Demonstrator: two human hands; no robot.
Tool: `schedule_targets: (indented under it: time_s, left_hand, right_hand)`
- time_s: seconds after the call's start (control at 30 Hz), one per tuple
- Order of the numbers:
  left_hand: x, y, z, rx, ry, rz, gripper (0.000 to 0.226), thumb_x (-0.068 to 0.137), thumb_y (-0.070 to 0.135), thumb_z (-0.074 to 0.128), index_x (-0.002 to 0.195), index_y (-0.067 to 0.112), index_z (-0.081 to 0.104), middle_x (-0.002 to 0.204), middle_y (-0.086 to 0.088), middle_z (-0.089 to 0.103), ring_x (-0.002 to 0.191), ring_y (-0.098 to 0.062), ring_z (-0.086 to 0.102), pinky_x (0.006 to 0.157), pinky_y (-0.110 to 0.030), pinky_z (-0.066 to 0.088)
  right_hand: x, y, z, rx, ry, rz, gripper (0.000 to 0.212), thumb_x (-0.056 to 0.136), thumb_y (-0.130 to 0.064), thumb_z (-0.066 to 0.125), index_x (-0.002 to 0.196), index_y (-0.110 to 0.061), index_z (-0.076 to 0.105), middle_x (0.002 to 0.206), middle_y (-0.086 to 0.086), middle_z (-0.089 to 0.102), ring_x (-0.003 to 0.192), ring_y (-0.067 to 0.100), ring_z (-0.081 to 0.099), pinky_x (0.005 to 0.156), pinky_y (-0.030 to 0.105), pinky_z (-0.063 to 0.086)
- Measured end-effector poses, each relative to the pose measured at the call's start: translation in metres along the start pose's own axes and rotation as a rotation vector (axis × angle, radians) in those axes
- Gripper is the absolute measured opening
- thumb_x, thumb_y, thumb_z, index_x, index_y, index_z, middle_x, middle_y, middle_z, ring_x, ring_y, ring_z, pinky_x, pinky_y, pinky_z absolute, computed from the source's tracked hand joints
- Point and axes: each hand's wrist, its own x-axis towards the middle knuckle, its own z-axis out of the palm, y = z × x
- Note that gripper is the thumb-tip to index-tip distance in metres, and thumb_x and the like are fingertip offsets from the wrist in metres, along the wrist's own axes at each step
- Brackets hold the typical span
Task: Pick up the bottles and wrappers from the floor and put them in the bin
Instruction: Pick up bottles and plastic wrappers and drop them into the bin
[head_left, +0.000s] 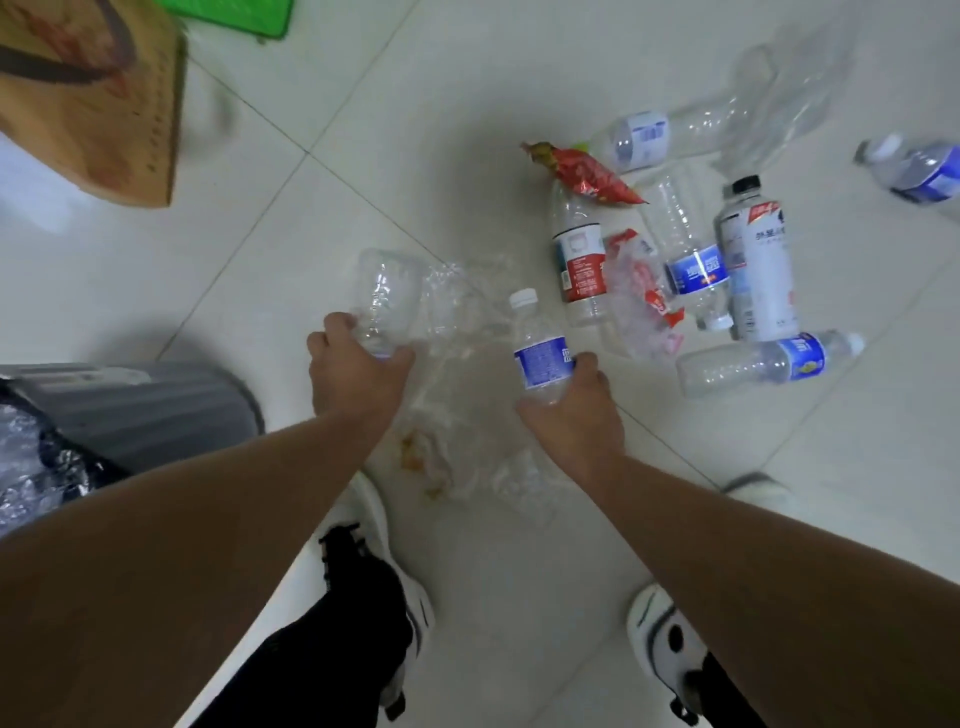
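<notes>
My left hand (353, 364) grips a clear, label-free bottle (384, 291) just above the tiled floor. My right hand (571, 410) holds a small blue-labelled bottle (540, 348) with a white cap, upright. A grey ribbed bin (140, 410) with a plastic liner stands at the left, close to my left forearm. Clear wrappers (467, 395) lie on the floor between and below my hands. To the right lies a heap of several bottles (758, 260), with a red snack wrapper (587, 174) and a red-and-clear wrapper (644, 296) among them.
A brown cardboard box (98, 98) sits at the top left, with a green object (244, 13) behind it. One more bottle (919, 169) lies at the far right edge. My two shoes (395, 571) stand on the tiles below my hands.
</notes>
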Motion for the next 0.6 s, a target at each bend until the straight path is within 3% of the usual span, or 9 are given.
schedule_targets:
  time_s: [0.1, 0.23, 0.33, 0.53, 0.6]
  left_hand:
    - [-0.029, 0.005, -0.049, 0.031, -0.022, 0.0, 0.074, 0.061, 0.06, 0.069, 0.128, 0.037, 0.046, 0.118, 0.009, 0.043, 0.099, -0.024, 0.064, 0.077, -0.038, 0.048]
    - [-0.079, 0.014, -0.111, 0.03, -0.084, -0.039, 0.076, 0.06, 0.055, 0.072, 0.129, 0.034, 0.05, 0.118, 0.006, 0.045, 0.101, -0.024, 0.062, 0.09, -0.042, 0.055]
    - [-0.133, 0.016, -0.14, 0.047, -0.11, -0.072, 0.079, 0.058, 0.058, 0.069, 0.13, 0.03, 0.054, 0.118, 0.006, 0.042, 0.104, -0.026, 0.062, 0.089, -0.039, 0.051]
    - [-0.207, 0.023, -0.139, -0.021, -0.131, -0.088, 0.082, 0.051, 0.069, 0.066, 0.118, 0.022, 0.06, 0.124, 0.002, 0.042, 0.117, -0.031, 0.059, 0.094, -0.043, 0.052]
    - [-0.208, 0.025, -0.114, 0.003, -0.162, -0.112, 0.077, 0.053, 0.069, 0.07, 0.114, 0.024, 0.059, 0.139, -0.003, 0.048, 0.132, -0.031, 0.053, 0.099, -0.046, 0.053]
  right_hand:
    - [-0.034, 0.004, -0.06, -0.057, -0.003, 0.001, 0.068, 0.069, -0.041, 0.083, 0.122, -0.023, 0.044, 0.11, 0.006, 0.059, 0.093, 0.033, 0.066, 0.085, 0.046, 0.059]
    - [-0.07, 0.005, -0.125, -0.079, -0.004, 0.014, 0.071, 0.069, -0.039, 0.085, 0.124, -0.016, 0.046, 0.113, 0.009, 0.056, 0.096, 0.033, 0.063, 0.087, 0.043, 0.055]
    - [-0.098, 0.003, -0.155, -0.113, -0.026, 0.013, 0.073, 0.069, -0.038, 0.087, 0.125, -0.013, 0.047, 0.115, 0.011, 0.053, 0.098, 0.034, 0.061, 0.092, 0.046, 0.055]
    - [-0.133, 0.016, -0.171, -0.197, -0.101, -0.066, 0.071, 0.065, -0.045, 0.085, 0.117, -0.023, 0.042, 0.11, 0.001, 0.038, 0.091, 0.029, 0.051, 0.083, 0.035, 0.04]
    - [-0.127, 0.028, -0.166, -0.213, -0.119, -0.098, 0.071, 0.061, -0.051, 0.082, 0.111, -0.029, 0.036, 0.109, 0.0, 0.038, 0.088, 0.028, 0.052, 0.082, 0.035, 0.04]
